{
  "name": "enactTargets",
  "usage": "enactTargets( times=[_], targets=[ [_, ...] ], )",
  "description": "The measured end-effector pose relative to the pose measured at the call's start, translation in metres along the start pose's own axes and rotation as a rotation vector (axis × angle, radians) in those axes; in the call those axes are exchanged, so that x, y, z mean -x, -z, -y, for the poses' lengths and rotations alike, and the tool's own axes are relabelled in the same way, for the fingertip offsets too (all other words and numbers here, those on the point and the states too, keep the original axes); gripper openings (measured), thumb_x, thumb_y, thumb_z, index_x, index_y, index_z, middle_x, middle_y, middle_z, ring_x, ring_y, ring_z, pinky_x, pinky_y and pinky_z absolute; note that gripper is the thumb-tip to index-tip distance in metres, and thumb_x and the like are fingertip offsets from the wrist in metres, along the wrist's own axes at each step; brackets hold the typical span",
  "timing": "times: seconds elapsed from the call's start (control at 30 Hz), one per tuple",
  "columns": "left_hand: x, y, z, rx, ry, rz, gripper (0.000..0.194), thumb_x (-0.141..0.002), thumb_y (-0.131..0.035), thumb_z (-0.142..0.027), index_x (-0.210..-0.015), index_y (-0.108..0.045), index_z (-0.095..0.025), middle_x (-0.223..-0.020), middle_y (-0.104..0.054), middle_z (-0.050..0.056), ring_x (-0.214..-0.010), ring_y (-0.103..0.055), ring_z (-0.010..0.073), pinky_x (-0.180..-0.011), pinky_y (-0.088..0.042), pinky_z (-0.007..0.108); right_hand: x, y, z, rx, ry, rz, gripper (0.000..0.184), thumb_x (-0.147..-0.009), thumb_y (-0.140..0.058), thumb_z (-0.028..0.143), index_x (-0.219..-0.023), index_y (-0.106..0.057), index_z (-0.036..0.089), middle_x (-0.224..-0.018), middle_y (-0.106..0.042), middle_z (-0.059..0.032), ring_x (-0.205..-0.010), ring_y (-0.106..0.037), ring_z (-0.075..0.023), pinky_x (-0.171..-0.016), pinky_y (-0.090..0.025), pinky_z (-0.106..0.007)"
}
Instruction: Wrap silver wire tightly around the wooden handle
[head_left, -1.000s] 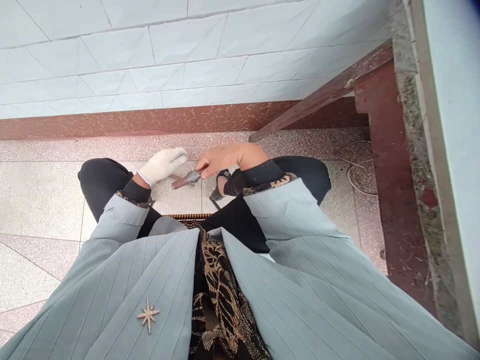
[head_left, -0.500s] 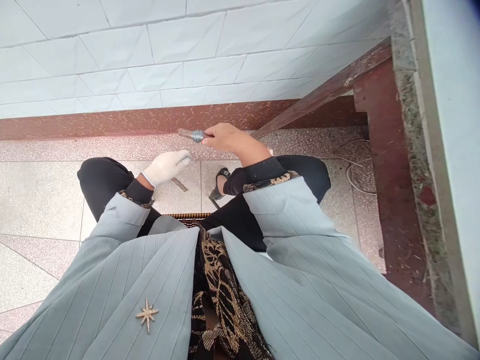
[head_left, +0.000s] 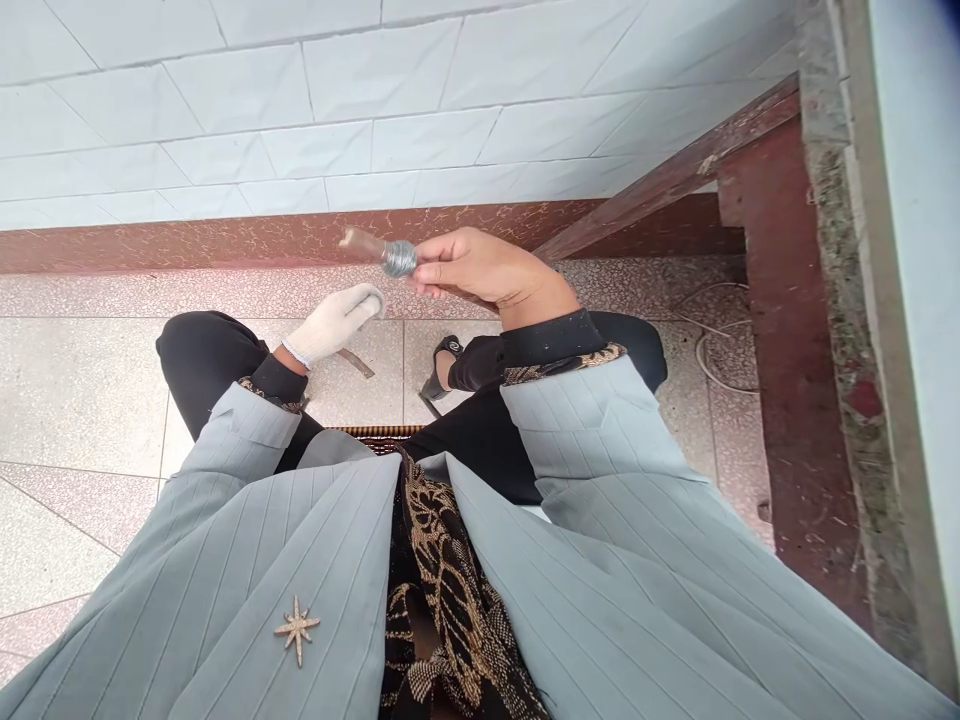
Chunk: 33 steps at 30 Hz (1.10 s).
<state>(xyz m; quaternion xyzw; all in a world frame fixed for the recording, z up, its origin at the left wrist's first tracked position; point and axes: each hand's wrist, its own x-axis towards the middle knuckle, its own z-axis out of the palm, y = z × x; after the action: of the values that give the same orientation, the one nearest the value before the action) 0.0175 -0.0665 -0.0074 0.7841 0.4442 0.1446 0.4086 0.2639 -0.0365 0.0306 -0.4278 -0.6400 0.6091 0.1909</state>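
Observation:
My right hand (head_left: 480,268), bare, is raised in front of the wall and pinches a short brown stick wound with silvery wire (head_left: 386,252), the stick pointing left. My left hand (head_left: 334,321), in a white knitted glove, is lower, above the floor, its fingers loosely curled with nothing seen in them. Just under it lies a small brown wooden piece (head_left: 355,363) on the floor tile. I sit with knees apart, in black trousers and a grey striped jacket.
White wall tiles above a red-brown skirting (head_left: 225,240) run across the back. A dark red wooden frame (head_left: 780,330) stands at the right, with a thin wire loop (head_left: 712,345) on the floor beside it. A black sandal (head_left: 442,372) shows between my knees.
My right hand has lifted the wire-wound stick from near the floor up in front of the skirting. The gloved left hand let go of it and stayed low.

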Motion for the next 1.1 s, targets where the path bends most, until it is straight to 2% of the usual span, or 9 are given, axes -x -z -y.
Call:
enactTargets(
  times=[0.1,0.23,0.33,0.47,0.67,0.8,0.93,1.03,1.1],
  targets=[
    [-0.001,-0.004,-0.005,-0.055,0.003,0.061,0.026,-0.107,-0.042,-0.030,-0.099,-0.064,-0.019,-0.091,-0.068,0.004,-0.083,-0.063,0.0171,-0.085,-0.052,0.032,-0.004,0.007,-0.007,-0.073,0.041,-0.321,0.028,-0.102,-0.068,0.035,-0.082,-0.059,0.017,-0.074,-0.058,-0.0026,-0.063,-0.047,-0.0108,-0.060,-0.041,-0.024],
    [0.001,-0.004,-0.012,-0.178,-0.011,0.152,0.024,-0.106,-0.044,-0.027,-0.107,-0.067,-0.019,-0.101,-0.072,0.005,-0.093,-0.067,0.0204,-0.091,-0.051,0.035,-0.015,0.009,-0.021,0.226,-0.107,-0.362,0.025,-0.103,-0.063,0.039,-0.091,-0.064,0.017,-0.076,-0.059,-0.0076,-0.071,-0.051,-0.0175,-0.067,-0.045,-0.031],
    [0.004,-0.001,-0.017,-0.215,-0.006,0.177,0.023,-0.105,-0.046,-0.026,-0.108,-0.068,-0.019,-0.098,-0.072,0.004,-0.091,-0.068,0.0207,-0.088,-0.051,0.034,-0.021,0.006,-0.025,0.518,-0.207,-0.283,0.022,-0.101,-0.063,0.038,-0.097,-0.069,0.017,-0.080,-0.061,-0.0101,-0.080,-0.056,-0.0231,-0.074,-0.045,-0.036],
    [0.006,0.005,-0.017,-0.175,-0.007,0.053,0.023,-0.104,-0.045,-0.025,-0.097,-0.065,-0.019,-0.092,-0.070,0.003,-0.089,-0.066,0.0195,-0.085,-0.050,0.032,-0.023,-0.002,-0.023,0.692,-0.215,-0.119,0.016,-0.097,-0.067,0.029,-0.087,-0.065,0.018,-0.078,-0.057,-0.0078,-0.080,-0.054,-0.0215,-0.072,-0.036,-0.034],
    [0.004,0.012,-0.011,-0.145,0.025,-0.078,0.022,-0.101,-0.045,-0.026,-0.086,-0.058,-0.020,-0.087,-0.065,0.003,-0.083,-0.059,0.0183,-0.084,-0.048,0.034,-0.017,-0.010,-0.016,0.392,-0.241,0.380,0.019,-0.093,-0.075,0.009,-0.075,-0.067,0.012,-0.060,-0.050,0.0043,-0.061,-0.042,-0.0062,-0.065,-0.031,-0.025],
    [0.005,0.012,-0.007,-0.029,0.027,-0.088,0.022,-0.103,-0.046,-0.029,-0.087,-0.058,-0.020,-0.088,-0.065,0.004,-0.086,-0.060,0.0183,-0.085,-0.050,0.034,-0.004,0.000,-0.005,0.202,-0.194,0.526,0.018,-0.094,-0.079,0.017,-0.080,-0.071,0.010,-0.064,-0.056,0.0051,-0.062,-0.049,-0.0037,-0.066,-0.037,-0.019],
    [0.003,0.007,-0.002,0.092,-0.012,-0.019,0.022,-0.104,-0.048,-0.035,-0.097,-0.062,-0.020,-0.093,-0.066,0.004,-0.085,-0.061,0.0178,-0.084,-0.052,0.034,0.012,0.008,0.005,0.011,0.009,0.327,0.023,-0.093,-0.082,0.030,-0.084,-0.071,0.013,-0.070,-0.059,0.0026,-0.064,-0.052,-0.0065,-0.065,-0.041,-0.020],
    [0.002,0.002,-0.005,0.029,-0.018,0.027,0.025,-0.104,-0.045,-0.033,-0.095,-0.063,-0.019,-0.091,-0.066,0.003,-0.086,-0.061,0.0178,-0.087,-0.051,0.034,0.013,0.008,0.006,-0.134,0.128,-0.045,0.026,-0.097,-0.074,0.032,-0.082,-0.065,0.013,-0.074,-0.058,-0.0009,-0.065,-0.048,-0.0081,-0.063,-0.040,-0.022],
    [0.003,0.000,-0.009,-0.023,-0.027,0.058,0.024,-0.103,-0.044,-0.031,-0.094,-0.064,-0.019,-0.091,-0.067,0.003,-0.088,-0.062,0.0179,-0.090,-0.051,0.034,0.008,0.007,0.002,-0.110,0.088,-0.258,0.027,-0.099,-0.070,0.032,-0.081,-0.060,0.015,-0.075,-0.056,-0.0029,-0.065,-0.046,-0.0097,-0.062,-0.039,-0.024]
  ],
)
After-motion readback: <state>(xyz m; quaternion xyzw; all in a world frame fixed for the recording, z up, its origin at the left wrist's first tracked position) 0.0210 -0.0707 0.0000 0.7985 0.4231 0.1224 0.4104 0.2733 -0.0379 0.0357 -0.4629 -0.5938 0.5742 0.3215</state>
